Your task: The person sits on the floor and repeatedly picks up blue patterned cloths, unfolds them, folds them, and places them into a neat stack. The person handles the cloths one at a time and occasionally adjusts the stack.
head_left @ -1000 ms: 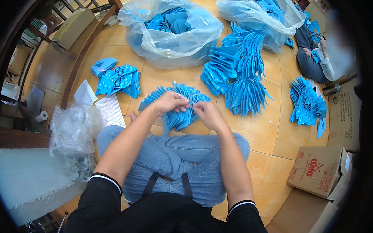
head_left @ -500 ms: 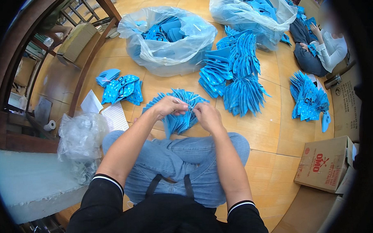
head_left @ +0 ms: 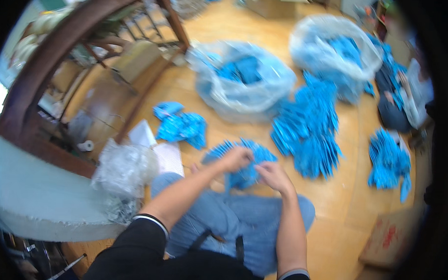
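Observation:
A fanned bundle of thin blue printed pieces [head_left: 241, 180] lies on the floor right in front of my crossed legs. Over its middle, my left hand [head_left: 237, 159] is closed with the fingers bent in. Just to its right, my right hand [head_left: 275, 176] is pinched, thumb against fingers. A small gap separates the two hands. Whatever sits in the fingertips is too small and blurred to make out. Both hands cover part of the bundle.
Two clear plastic bags, one nearer [head_left: 210, 97] and one farther [head_left: 306, 56], hold blue pieces. More blue stacks [head_left: 315, 128] stand at right, with a smaller pile [head_left: 185, 129] at left. Crumpled plastic [head_left: 124, 168] lies beside a wooden frame [head_left: 44, 59]. A person sits at far right, near a cardboard box [head_left: 388, 237].
The whole view has swung, so the scene sits lower and farther right, and it is blurred. My hands have moved slightly apart above the same bundle.

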A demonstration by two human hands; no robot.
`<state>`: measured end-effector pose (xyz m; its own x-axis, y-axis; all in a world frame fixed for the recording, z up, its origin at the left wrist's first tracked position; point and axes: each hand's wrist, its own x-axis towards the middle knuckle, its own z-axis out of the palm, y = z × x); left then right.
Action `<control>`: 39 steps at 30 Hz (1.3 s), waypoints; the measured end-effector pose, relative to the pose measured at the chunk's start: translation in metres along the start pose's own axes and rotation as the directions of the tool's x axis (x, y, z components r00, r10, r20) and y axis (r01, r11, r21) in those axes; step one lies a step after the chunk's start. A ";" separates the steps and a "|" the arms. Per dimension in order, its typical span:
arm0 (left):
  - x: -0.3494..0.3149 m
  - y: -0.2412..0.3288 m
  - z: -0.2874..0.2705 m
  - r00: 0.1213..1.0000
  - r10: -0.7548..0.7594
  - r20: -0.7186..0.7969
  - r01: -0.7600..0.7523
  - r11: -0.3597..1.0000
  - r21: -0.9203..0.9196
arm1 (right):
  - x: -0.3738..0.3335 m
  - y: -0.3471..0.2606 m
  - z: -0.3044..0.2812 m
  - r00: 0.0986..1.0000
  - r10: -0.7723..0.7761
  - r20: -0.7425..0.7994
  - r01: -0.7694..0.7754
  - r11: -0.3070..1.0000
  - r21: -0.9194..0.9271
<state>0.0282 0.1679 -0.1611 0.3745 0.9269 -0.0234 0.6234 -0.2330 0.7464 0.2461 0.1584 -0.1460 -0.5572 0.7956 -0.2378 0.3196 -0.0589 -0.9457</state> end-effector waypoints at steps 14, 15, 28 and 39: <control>-0.023 0.026 0.024 0.899 0.093 -0.428 -0.050 0.993 0.111 | 0.034 0.019 0.006 0.993 0.116 0.014 -0.114 0.930 0.351; -0.023 0.025 0.025 0.903 0.090 -0.421 -0.051 0.994 0.101 | 0.032 0.015 0.006 0.992 0.123 0.022 -0.123 0.925 0.358; -0.030 0.019 0.028 0.898 0.105 -0.428 -0.106 0.994 0.021 | 0.025 0.006 0.020 0.985 0.115 -0.126 -0.024 0.826 0.563; -0.033 0.026 0.013 0.905 -0.351 -0.240 0.239 0.887 -0.396 | 0.014 -0.004 -0.001 0.946 0.068 -0.317 0.251 0.462 0.850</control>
<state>0.0411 0.1274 -0.1494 -0.0443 0.9914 -0.1232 0.3707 0.1308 0.9195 0.2380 0.1704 -0.1452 -0.2626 0.9397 -0.2193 -0.6439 -0.3399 -0.6854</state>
